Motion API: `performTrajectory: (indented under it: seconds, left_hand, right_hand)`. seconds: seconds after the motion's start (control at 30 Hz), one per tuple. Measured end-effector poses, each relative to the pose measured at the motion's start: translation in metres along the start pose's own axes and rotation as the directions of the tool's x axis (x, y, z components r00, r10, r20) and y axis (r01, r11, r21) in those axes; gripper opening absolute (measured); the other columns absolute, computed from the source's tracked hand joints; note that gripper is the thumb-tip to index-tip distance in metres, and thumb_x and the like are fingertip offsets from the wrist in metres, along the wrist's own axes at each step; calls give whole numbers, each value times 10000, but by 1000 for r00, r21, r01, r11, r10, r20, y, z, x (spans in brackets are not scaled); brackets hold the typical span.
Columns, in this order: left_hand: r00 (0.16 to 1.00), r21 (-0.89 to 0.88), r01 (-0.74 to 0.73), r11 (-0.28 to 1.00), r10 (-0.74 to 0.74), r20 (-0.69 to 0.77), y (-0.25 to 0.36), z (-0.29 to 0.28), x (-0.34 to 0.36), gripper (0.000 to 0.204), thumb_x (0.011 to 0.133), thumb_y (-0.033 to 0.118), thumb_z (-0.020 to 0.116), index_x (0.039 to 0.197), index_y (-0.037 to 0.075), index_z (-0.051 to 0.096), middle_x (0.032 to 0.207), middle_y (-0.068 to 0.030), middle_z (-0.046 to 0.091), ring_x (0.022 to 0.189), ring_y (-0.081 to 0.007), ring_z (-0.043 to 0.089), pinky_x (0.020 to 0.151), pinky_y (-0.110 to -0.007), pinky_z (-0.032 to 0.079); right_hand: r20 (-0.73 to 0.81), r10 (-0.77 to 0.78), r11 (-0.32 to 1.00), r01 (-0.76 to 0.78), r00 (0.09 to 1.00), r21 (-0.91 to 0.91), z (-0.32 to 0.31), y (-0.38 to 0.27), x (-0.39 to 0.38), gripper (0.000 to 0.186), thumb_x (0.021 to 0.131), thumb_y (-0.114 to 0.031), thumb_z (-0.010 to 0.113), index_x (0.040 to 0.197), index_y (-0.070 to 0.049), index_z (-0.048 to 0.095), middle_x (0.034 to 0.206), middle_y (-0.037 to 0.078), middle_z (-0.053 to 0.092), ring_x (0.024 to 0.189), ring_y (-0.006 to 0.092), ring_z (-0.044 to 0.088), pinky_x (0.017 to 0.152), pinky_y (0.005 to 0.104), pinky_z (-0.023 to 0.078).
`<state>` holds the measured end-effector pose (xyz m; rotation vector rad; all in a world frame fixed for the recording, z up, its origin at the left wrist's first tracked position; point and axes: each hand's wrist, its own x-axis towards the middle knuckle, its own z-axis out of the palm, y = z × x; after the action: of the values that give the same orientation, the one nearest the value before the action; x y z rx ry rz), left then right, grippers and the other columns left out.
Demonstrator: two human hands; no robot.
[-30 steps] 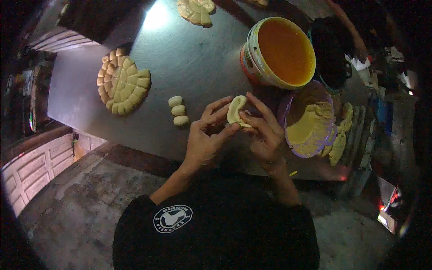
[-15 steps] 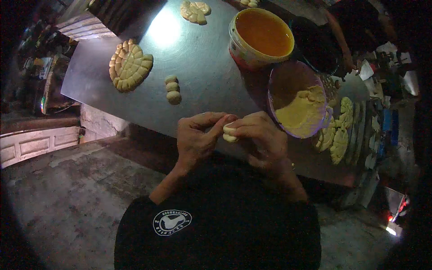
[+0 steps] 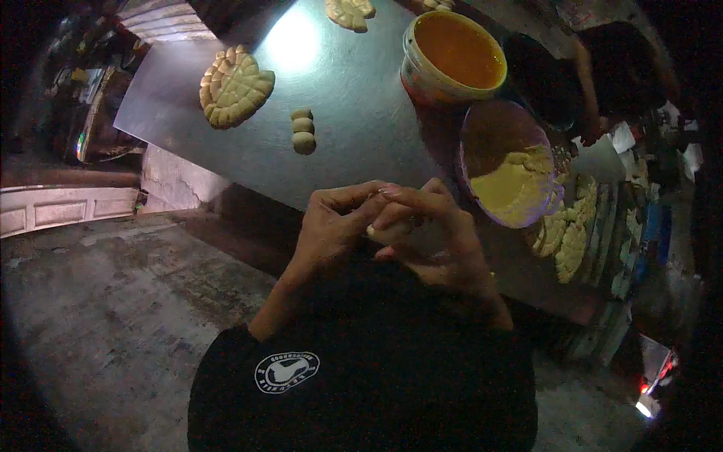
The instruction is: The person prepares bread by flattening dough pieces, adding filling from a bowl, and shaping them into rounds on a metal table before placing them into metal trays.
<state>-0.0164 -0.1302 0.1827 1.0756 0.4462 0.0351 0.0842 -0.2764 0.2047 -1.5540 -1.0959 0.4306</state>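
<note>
My left hand (image 3: 335, 218) and my right hand (image 3: 444, 233) meet near the front edge of the metal table (image 3: 173, 113). Their fingers close round a small piece of pale dough (image 3: 371, 230), mostly hidden behind them. Three small dough pieces (image 3: 303, 142) stand in a short row above my hands, left of a purple basin (image 3: 508, 192) of yellow paste. Behind the basin is a white bucket (image 3: 457, 54) of orange liquid. A round slab of segmented dough (image 3: 235, 89) lies at the left.
A second segmented dough cluster (image 3: 348, 11) lies at the back. More dough (image 3: 571, 237) rests beside stacked trays at the right. A co-worker's arm (image 3: 587, 87) reaches in by a dark container (image 3: 538, 75). A white panelled board (image 3: 68, 207) is at the left, above concrete floor (image 3: 135, 301).
My fingers have closed further over the folded dough, now mostly hidden. My hands stand lower relative to the table's items, which shift in the picture as the view moves.
</note>
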Motion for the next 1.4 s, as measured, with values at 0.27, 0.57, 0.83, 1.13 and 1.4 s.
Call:
performTrajectory:
  seconds: [0.27, 0.57, 0.83, 1.13, 1.4]
  left_hand:
    - [991, -37, 74, 997, -77, -113, -38, -79, 31, 390, 935, 326, 624, 1107, -22, 658, 1053, -64, 647, 879, -95, 598, 734, -225, 481]
    - [854, 36, 67, 997, -39, -518, -62, -175, 88, 275, 987, 243, 522, 1184, 66, 600, 979, -37, 612, 869, -91, 577, 687, -241, 469]
    - [877, 127, 119, 985, -44, -479, -53, -238, 115, 228, 986, 207, 516, 1098, 49, 635, 847, -21, 625, 803, -88, 561, 703, -227, 430]
    - [872, 299, 62, 952, 94, -480, -41, -256, 94, 213, 979, 198, 525, 1077, 53, 647, 858, -22, 642, 798, -88, 568, 702, -235, 436]
    - [827, 121, 99, 988, -15, -562, -38, -236, 56, 241, 989, 229, 520, 1094, 52, 647, 891, -29, 645, 779, -89, 559, 728, -248, 447]
  right_hand:
    - [-25, 106, 959, -109, 994, -261, 58, 59, 51, 518, 731, -93, 806, 1174, -72, 540, 933, 31, 656, 915, 158, 573, 798, 304, 445]
    - [-292, 507, 743, -584, 811, -329, 126, 178, 98, 230, 821, -139, 721, 994, -50, 598, 970, 107, 630, 893, 248, 626, 787, 366, 490]
    - [-322, 436, 689, -542, 840, -481, 148, 214, 116, 194, 889, -177, 647, 1040, -54, 651, 936, 110, 608, 883, 248, 603, 812, 377, 480]
    - [-124, 244, 839, -274, 962, -470, 184, 279, 269, 310, 855, -256, 684, 1040, -12, 635, 1025, 170, 585, 906, 313, 619, 770, 378, 499]
    - [103, 276, 929, -292, 956, 226, 222, 234, 304, 309, 725, -84, 758, 889, -39, 501, 751, 23, 460, 644, 152, 508, 637, 318, 471]
